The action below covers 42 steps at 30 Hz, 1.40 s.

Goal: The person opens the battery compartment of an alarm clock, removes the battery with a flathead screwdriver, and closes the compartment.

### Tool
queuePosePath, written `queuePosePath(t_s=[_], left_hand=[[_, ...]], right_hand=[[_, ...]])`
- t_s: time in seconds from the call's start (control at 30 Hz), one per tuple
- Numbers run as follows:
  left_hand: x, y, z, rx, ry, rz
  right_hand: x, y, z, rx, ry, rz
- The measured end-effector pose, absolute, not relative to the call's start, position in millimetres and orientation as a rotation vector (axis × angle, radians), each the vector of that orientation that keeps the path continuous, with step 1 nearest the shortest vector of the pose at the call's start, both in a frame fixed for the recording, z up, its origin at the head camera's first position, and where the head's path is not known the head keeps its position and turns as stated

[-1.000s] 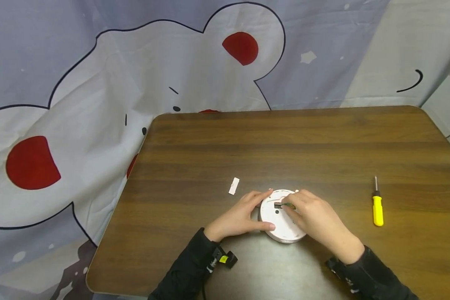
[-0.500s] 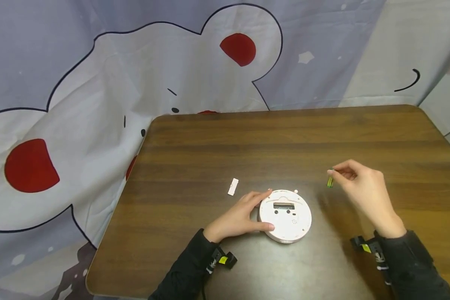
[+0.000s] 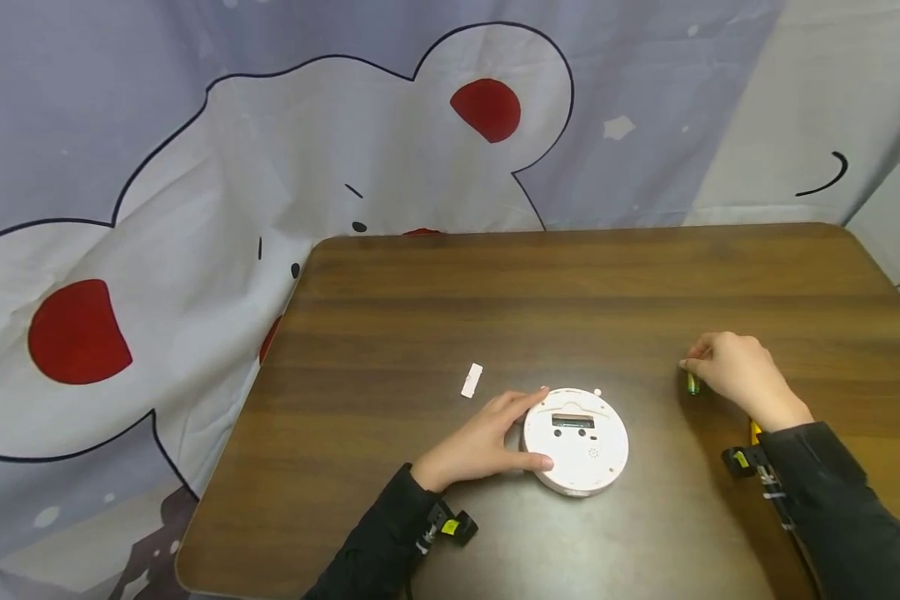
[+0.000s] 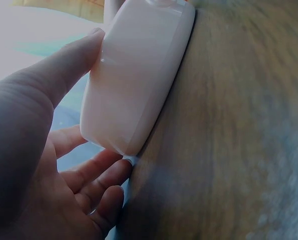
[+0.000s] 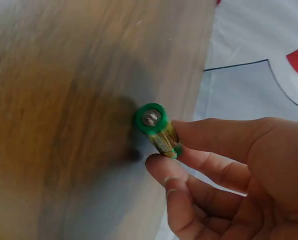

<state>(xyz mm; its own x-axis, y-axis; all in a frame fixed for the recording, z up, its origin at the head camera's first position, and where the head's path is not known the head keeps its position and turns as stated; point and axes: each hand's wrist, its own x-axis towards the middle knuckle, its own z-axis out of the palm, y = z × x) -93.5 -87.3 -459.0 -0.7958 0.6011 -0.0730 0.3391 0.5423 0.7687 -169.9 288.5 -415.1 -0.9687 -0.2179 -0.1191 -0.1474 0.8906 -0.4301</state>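
My left hand [image 3: 487, 442] holds the left edge of a round white device [image 3: 588, 458], with the thumb on its face and fingers at its rim. The device lies flat on the table, its face showing a rectangular battery slot [image 3: 572, 422], dark round holes and a cluster of tiny holes. To the right, my right hand [image 3: 738, 375] pinches a green and gold battery [image 5: 161, 135] between thumb and fingers, low at the tabletop. One metal end of the battery faces the right wrist camera. Whether it touches the table I cannot tell.
A small white strip [image 3: 472, 380] lies left of the device. Part of a yellow screwdriver [image 3: 754, 431] shows beside the right wrist, the rest covered by the arm. The brown wooden table [image 3: 570, 292] ends at a patterned cloth [image 3: 270, 150] behind.
My right hand has drawn away from the device to the right with the battery, then lowered it toward the table. My left hand has kept its place on the device.
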Motion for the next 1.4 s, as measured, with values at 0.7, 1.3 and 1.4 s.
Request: queuePosePath(t_s=[0.7,1.3,1.4], left_hand=[[-94.7,-86.4,-458.8,0.779,2.454,1.107],[-93.9,-86.3,-458.7,0.778,2.454,1.105],[-93.8,-86.4,-458.4,0.779,2.458,1.102]], right_hand=[[-174.8,288.8,-416.0,-0.234,2.833,-0.563],[-171.9,282.5,-414.6,-0.219,2.833,-0.54],[-172.1,281.7,-415.4,-0.212,2.838,-0.537]])
